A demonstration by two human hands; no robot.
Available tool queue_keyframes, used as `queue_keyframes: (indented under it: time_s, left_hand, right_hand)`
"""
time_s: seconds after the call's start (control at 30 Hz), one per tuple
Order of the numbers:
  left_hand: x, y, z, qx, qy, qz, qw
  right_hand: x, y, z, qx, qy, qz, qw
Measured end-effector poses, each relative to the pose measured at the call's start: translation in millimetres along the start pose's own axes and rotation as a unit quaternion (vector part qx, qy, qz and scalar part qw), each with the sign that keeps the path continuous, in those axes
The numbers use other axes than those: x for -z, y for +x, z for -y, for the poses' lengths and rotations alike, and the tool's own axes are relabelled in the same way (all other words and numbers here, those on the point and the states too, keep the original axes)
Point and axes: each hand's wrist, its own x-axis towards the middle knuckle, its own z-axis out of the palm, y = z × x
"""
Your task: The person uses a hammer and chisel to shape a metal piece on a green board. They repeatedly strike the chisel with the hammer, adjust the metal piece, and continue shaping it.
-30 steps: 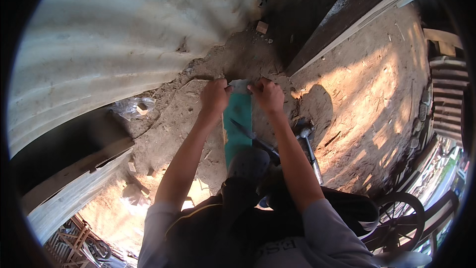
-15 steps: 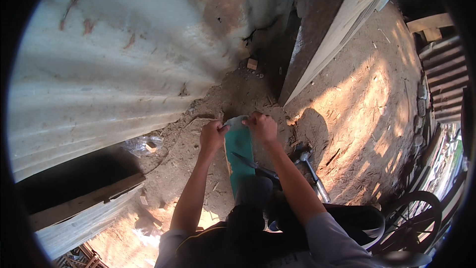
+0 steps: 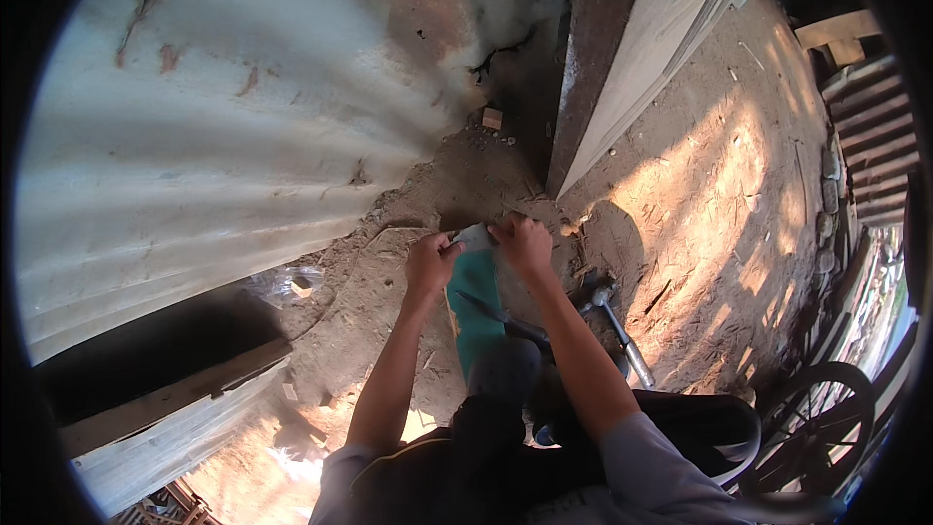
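Sheet, greyish, btwn both hands at far end of teal board; L hand & R hand nearly closed, pinching its edges. From here looks thin, light, bendy, prob. tearable; best held by opp. corners.

The teal strip looks matt and smooth; the hammer, shiny metal; the wall, dull rust-stained metal; the ground, rough earth; the wrapper, glossy clear plastic

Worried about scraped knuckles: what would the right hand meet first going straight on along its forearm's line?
Beyond the pale strip it touches, probably the grey corrugated metal sheet, across bare dirt; depth is unclear.
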Motion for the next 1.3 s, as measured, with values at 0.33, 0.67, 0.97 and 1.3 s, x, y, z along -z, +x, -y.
queue_keyframes:
  time_s: [0.33, 0.67, 0.97, 1.3]
  left_hand:
    - [29, 11, 42, 0.001, 0.006, -0.018, 1.0]
    - [12, 13, 26, 0.021, -0.039, -0.029, 0.999]
    - [11, 18, 31, -0.027, -0.03, -0.023, 0.999]
    - [24, 13, 58, 0.01, -0.057, -0.019, 0.998]
  right_hand:
    - [-7, -2, 31, 0.055, 0.026, 0.073, 0.995]
    - [2, 2, 14, 0.06, 0.005, 0.045, 0.997]
    - [4, 9, 12, 0.063, 0.025, 0.061, 0.996]
    - [-14, 6, 28, 0.101, 0.023, 0.079, 0.991]
